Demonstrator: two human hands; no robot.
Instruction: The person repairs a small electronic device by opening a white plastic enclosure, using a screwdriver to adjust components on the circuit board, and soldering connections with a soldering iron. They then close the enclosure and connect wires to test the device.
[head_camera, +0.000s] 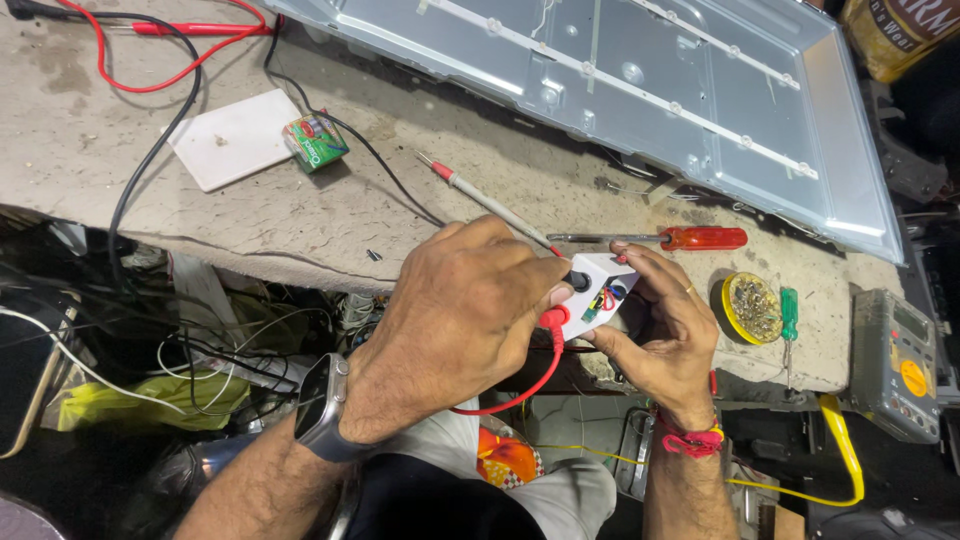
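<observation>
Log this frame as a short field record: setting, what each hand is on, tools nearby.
setting: worn workbench seen from above
left hand: over a small white box, fingers at its black and red plug sockets
right hand: cradles the white box from the side and below
leads: red lead hangs from the box
nearby tools: red-handled screwdriver, red-tipped probe, green screwdriver, yellow tin of screws, multimeter
behind: opened metal display panel
</observation>
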